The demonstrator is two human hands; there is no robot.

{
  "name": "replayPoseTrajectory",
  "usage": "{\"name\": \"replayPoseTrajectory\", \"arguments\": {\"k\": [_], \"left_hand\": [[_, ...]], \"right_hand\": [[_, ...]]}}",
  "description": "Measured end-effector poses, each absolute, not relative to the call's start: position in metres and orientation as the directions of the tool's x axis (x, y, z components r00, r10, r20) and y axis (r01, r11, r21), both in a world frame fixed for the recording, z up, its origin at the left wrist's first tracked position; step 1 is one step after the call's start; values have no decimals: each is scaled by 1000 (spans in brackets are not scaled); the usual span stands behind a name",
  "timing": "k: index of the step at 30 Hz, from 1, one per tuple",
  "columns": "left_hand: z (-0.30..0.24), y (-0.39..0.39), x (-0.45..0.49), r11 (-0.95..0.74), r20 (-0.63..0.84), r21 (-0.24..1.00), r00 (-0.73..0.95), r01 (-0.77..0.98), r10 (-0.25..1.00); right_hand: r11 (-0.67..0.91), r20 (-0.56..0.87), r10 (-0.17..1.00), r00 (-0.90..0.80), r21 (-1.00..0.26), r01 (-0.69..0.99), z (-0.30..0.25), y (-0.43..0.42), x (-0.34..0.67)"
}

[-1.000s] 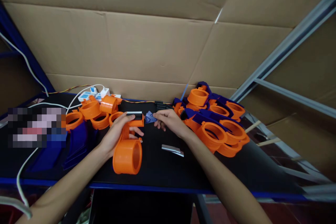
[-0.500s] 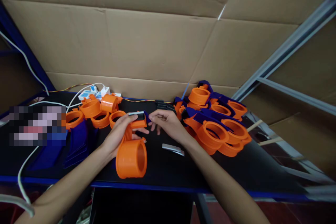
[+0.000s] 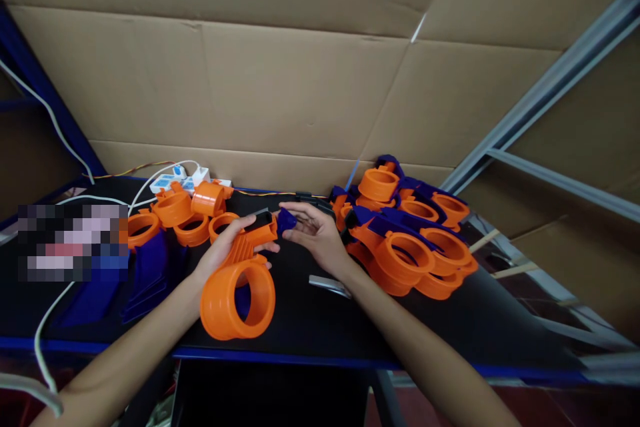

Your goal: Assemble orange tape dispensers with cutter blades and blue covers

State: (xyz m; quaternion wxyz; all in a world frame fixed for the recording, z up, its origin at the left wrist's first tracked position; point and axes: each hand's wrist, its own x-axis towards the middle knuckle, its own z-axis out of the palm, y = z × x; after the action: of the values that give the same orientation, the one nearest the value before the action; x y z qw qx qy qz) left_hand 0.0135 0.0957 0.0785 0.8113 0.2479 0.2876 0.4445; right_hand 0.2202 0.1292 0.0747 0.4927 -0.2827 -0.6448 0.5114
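Observation:
My left hand is closed around an orange and blue tape dispenser, its wide orange ring hanging low toward the table's front edge. A black piece sits at the dispenser's head, under my left thumb. My right hand has its thumb and forefinger on either side of the dispenser's dark blue tip; the other fingers are partly hidden behind it. Below my right wrist, thin metal strips lie on the black tabletop, partly covered by the wrist.
Orange and blue dispensers are piled at the right. Loose orange rings and blue plates lie at the left. A white power strip with cables stands at the back, before a cardboard wall. Black pieces lie behind my right hand.
The dispenser has turned in my left hand, so its ring opening faces me more and sits further left. My right hand has opened out around the blue tip, which now shows more.

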Motion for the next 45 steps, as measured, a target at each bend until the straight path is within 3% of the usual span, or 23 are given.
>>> {"name": "replayPoseTrajectory", "arguments": {"k": [6, 14, 24, 31, 45], "left_hand": [[84, 87, 25, 333, -200, 774, 291, -539, 936], [80, 85, 26, 306, -179, 844, 305, -441, 935], [81, 81, 27, 299, -183, 847, 288, -438, 940], [81, 80, 27, 195, -67, 916, 345, -350, 936], [77, 77, 26, 8, 95, 967, 388, -255, 917]], "right_hand": [[478, 410, 845, -343, -866, 145, 85, 126, 230], [621, 501, 765, -405, -742, 254, 78, 120, 229], [681, 564, 719, -406, -688, 250, 69, 118, 228], [761, 635, 636, -438, -612, 217, 76, 114, 234], [832, 645, 541, -540, -503, 233, 95, 111, 244]]}}
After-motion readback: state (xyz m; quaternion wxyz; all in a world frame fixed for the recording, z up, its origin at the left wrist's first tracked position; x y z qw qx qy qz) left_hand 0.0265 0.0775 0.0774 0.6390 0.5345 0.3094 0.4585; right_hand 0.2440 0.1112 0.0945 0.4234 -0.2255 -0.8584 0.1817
